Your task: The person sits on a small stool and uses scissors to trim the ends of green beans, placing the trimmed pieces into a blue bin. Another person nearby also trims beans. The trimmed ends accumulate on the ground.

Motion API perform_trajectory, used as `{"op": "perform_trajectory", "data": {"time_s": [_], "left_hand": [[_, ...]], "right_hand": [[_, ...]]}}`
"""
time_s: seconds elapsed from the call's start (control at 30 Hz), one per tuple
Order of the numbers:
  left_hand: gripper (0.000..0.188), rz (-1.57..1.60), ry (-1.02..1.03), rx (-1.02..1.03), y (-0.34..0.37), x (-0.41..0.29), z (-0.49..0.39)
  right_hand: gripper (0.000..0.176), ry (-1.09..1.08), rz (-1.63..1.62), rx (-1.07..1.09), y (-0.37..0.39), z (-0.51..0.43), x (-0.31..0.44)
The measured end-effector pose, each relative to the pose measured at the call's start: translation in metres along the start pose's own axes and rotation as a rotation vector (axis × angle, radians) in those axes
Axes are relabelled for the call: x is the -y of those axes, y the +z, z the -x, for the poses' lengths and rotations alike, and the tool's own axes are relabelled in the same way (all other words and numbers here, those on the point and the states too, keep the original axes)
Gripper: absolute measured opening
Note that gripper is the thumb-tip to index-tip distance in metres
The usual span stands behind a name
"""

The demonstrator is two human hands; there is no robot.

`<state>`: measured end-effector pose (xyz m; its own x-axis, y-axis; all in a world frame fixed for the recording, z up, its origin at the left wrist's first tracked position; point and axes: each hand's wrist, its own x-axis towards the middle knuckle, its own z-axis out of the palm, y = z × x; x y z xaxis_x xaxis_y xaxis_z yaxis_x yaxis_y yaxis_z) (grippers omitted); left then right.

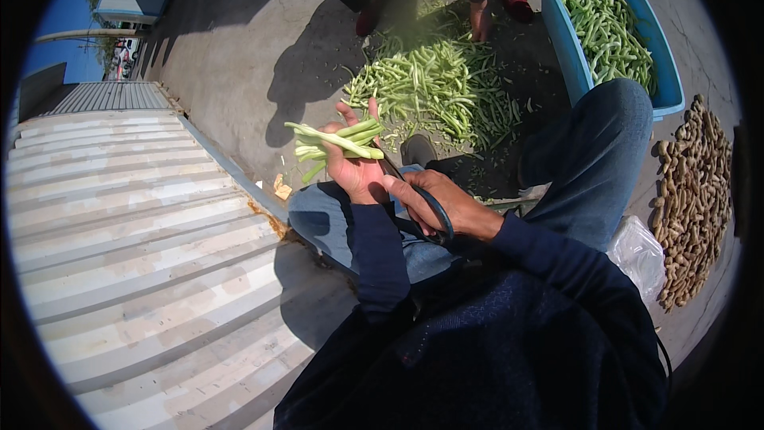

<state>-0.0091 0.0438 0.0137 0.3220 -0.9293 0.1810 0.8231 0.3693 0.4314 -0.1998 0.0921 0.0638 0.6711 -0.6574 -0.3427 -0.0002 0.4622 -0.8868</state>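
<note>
My left hand [352, 176] is turned palm up and holds a small bunch of pale green beans [337, 142], with its fingers curled around them. In my right hand [439, 200] is a pair of scissors [440, 210] with dark handles. Its blades reach up to the cut-looking right ends of the bunch; whether they are apart or together is hard to tell. On the concrete beyond both hands lies a loose pile of green beans [424, 80], with small trimmings scattered around it.
A blue plastic tub [576, 60] of green beans [609, 30] stands at the right. Peanuts in shells [692, 209] lie spread near a clear plastic bag [638, 257]. Corrugated metal wall [137, 239] runs along my left. Another person's hand [479, 21] reaches to the pile's far side.
</note>
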Motion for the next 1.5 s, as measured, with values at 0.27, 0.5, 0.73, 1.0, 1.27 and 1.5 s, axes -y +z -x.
{"op": "perform_trajectory", "data": {"time_s": [0.27,0.5,0.73,1.0,1.27,1.5], "left_hand": [[0.015,0.118,-0.022,-0.156,-0.004,-0.002,-0.004],[0.013,0.361,-0.021,-0.232,-0.026,-0.011,-0.011],[0.012,0.488,-0.104,-0.059,-0.026,-0.008,-0.006],[0.007,0.559,-0.234,0.157,-0.025,-0.007,-0.004],[0.008,0.569,-0.310,0.311,-0.013,-0.006,-0.001],[0.008,0.609,-0.359,0.408,-0.009,-0.005,0.001]], "right_hand": [[0.056,-0.160,0.230,-0.267,0.002,0.002,-0.022],[0.062,-0.061,0.247,-0.337,-0.025,0.011,-0.049],[0.059,-0.048,0.188,-0.336,-0.036,0.025,-0.046],[0.062,0.019,0.173,-0.272,-0.039,0.034,-0.038],[0.060,-0.052,0.182,-0.298,-0.046,0.041,-0.041],[0.055,0.041,0.027,-0.315,-0.064,0.054,-0.029]]}}
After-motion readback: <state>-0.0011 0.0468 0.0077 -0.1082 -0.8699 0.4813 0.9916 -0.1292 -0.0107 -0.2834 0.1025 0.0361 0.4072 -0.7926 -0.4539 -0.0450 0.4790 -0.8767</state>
